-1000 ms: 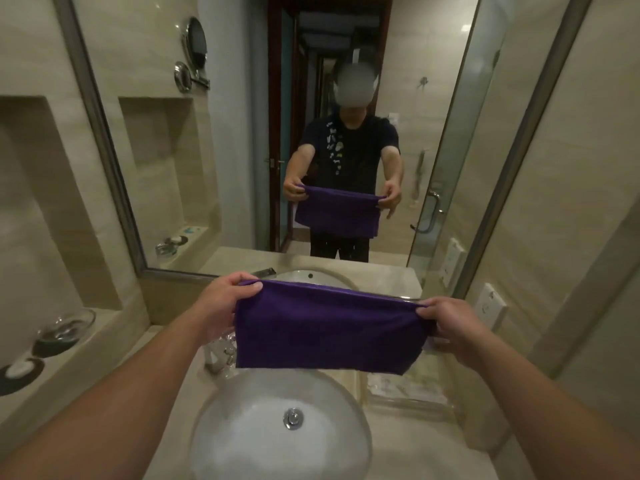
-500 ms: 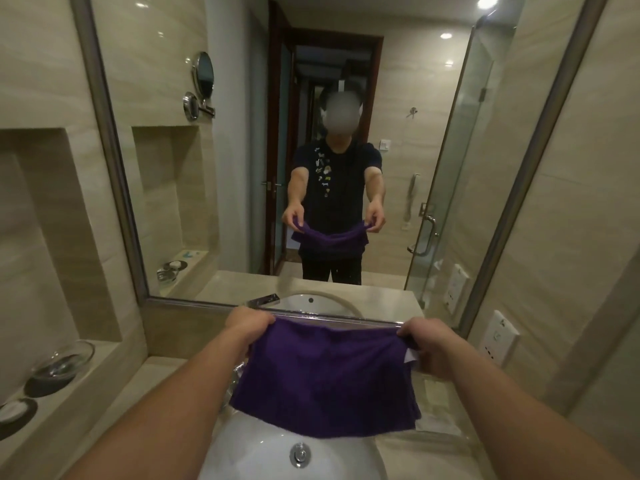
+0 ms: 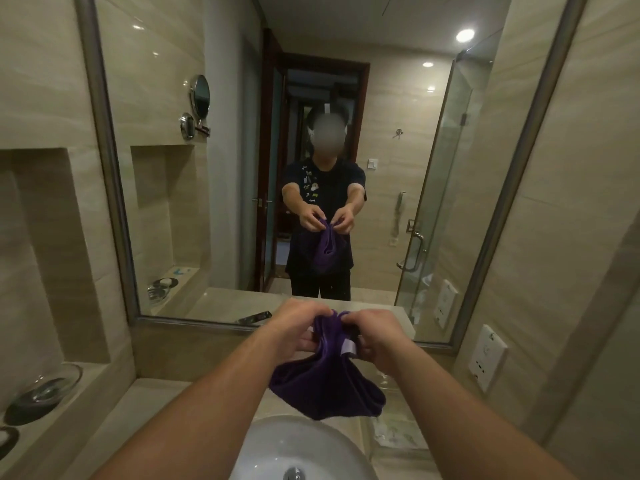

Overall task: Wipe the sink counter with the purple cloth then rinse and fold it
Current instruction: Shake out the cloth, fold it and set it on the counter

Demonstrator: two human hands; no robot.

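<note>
Gripping the purple cloth (image 3: 327,382) at frame centre, your left hand (image 3: 296,329) and right hand (image 3: 375,336) pinch its gathered top edge together, fingers curled; it hangs above the white sink (image 3: 277,445).

Purple cloth (image 3: 325,386) with white tag (image 3: 348,348), white sink (image 3: 277,448), beige counter (image 3: 138,410)

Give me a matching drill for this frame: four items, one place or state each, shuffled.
Items:
1. purple cloth
2. glass dish
3. wall socket
4. sink basin

Places or states:
A. mounted on the right wall
B. on the left ledge
C. bunched, held between left hand and right hand
D. white, directly below the cloth

Pairs: 1-C, 2-B, 3-A, 4-D
</note>
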